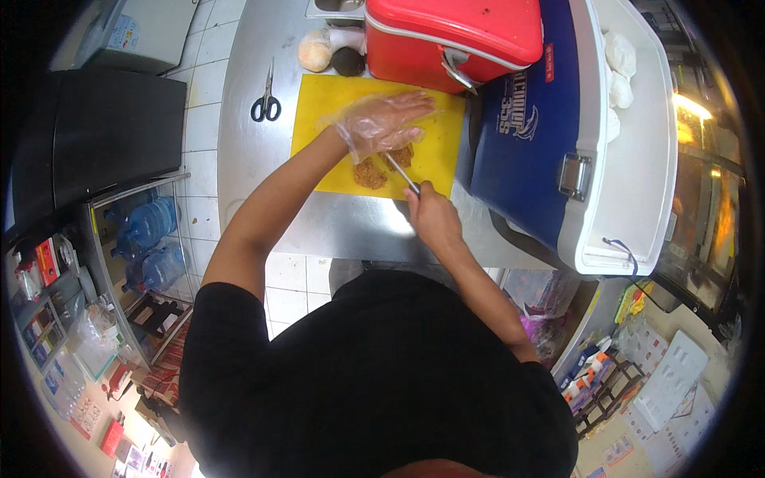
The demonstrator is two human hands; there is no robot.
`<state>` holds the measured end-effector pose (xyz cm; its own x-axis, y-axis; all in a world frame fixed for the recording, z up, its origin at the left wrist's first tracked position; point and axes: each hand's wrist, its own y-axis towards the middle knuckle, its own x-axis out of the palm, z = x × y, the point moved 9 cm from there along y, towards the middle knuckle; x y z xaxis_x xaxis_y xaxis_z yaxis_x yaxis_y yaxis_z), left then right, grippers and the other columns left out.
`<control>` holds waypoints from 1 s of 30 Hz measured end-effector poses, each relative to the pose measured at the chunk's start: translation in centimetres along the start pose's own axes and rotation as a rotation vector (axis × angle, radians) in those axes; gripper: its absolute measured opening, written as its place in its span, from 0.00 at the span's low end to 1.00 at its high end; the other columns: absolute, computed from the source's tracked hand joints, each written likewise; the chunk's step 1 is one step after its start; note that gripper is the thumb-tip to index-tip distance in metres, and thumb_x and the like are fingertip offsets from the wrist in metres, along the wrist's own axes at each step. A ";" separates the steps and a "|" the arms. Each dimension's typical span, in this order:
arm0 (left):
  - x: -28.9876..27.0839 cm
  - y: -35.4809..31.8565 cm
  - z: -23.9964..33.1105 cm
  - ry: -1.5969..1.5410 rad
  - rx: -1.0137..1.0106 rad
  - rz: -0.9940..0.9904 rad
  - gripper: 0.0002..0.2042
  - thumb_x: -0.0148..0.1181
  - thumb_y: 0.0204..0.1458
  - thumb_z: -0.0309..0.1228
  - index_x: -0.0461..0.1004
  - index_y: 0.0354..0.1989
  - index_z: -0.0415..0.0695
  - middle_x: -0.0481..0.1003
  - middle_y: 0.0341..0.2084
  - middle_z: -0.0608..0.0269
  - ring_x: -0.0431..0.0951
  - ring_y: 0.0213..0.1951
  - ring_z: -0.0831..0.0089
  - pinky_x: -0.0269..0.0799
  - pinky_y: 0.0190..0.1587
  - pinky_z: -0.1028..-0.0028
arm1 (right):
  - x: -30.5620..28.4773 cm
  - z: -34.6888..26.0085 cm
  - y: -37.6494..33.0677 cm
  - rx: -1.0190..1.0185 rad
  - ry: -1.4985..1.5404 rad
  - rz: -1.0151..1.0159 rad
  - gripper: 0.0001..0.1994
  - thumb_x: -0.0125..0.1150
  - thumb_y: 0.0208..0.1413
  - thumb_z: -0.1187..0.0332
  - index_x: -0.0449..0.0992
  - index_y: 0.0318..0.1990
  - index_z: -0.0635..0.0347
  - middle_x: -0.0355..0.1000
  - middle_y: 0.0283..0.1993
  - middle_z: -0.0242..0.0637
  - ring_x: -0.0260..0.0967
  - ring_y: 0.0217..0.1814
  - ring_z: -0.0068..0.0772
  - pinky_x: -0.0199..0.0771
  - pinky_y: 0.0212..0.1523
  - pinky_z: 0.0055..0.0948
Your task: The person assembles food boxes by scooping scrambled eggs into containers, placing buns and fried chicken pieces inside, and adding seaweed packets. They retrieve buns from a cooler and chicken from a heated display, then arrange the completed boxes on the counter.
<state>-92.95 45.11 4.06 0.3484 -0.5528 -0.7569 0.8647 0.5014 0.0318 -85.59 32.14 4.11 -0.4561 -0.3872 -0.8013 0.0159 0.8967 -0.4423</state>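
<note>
A yellow cutting board (pixel 319 111) lies on the steel table. On it are two brown, crusty pieces that look like fried chicken, one (pixel 369 174) at the left and the other (pixel 404 154) partly under my left hand. My left hand (pixel 384 121), in a clear plastic glove, is stretched flat with its fingers pointing right, over the far end of the blade. Bare and closed round a dark handle, my right hand (pixel 437 217) grips a knife (pixel 400 170). The blade slants between the two pieces. Its tip is hidden by the glove.
Black-handled scissors (pixel 266 105) lie left of the board. A red cooler box (pixel 446 40) stands behind it, with a pale round thing (pixel 315 52) and a dark round one (pixel 347 61) beside. Along the right is a large blue-and-white cooler (pixel 526 151), open, with white bundles (pixel 620 72) inside.
</note>
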 end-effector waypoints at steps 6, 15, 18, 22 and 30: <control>3.7 2.4 -2.3 0.149 0.115 0.024 0.30 0.34 0.60 0.50 0.55 0.63 0.39 0.53 0.64 0.51 0.47 0.67 0.56 0.40 0.68 0.62 | 3.0 2.3 1.9 -0.002 -0.053 0.077 0.19 0.49 0.59 0.55 0.68 0.35 0.67 0.72 0.23 0.54 0.72 0.28 0.58 0.72 0.30 0.51; 0.9 2.6 -0.2 0.018 0.097 0.016 0.27 0.34 0.61 0.46 0.54 0.64 0.41 0.50 0.65 0.50 0.44 0.68 0.55 0.39 0.69 0.62 | 2.3 2.2 1.3 0.029 0.038 0.046 0.19 0.48 0.60 0.55 0.68 0.34 0.67 0.71 0.24 0.57 0.71 0.27 0.60 0.71 0.29 0.52; 2.6 2.3 -2.3 0.096 0.129 0.025 0.26 0.35 0.61 0.45 0.54 0.64 0.42 0.50 0.65 0.50 0.45 0.67 0.55 0.40 0.68 0.62 | 3.1 2.3 1.6 -0.007 0.058 0.078 0.18 0.47 0.60 0.55 0.67 0.33 0.66 0.71 0.22 0.57 0.71 0.26 0.60 0.71 0.28 0.52; -1.0 3.6 0.1 -0.041 0.168 -0.064 0.27 0.36 0.61 0.45 0.53 0.65 0.43 0.49 0.66 0.52 0.46 0.67 0.58 0.40 0.68 0.63 | -0.9 1.1 1.1 0.062 0.059 0.063 0.18 0.48 0.60 0.55 0.66 0.34 0.66 0.71 0.22 0.56 0.71 0.25 0.60 0.71 0.27 0.51; 2.6 4.1 -1.9 0.130 0.141 -0.151 0.27 0.31 0.62 0.46 0.53 0.64 0.42 0.50 0.66 0.53 0.46 0.68 0.59 0.39 0.69 0.65 | 0.9 2.8 2.7 0.006 0.003 0.141 0.19 0.47 0.60 0.55 0.67 0.33 0.66 0.71 0.22 0.54 0.71 0.25 0.59 0.71 0.26 0.50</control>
<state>-89.18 47.06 0.99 0.1695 -0.5193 -0.8376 0.9485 0.3168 -0.0045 -83.51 33.61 1.06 -0.4517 -0.2566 -0.8545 0.0858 0.9408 -0.3279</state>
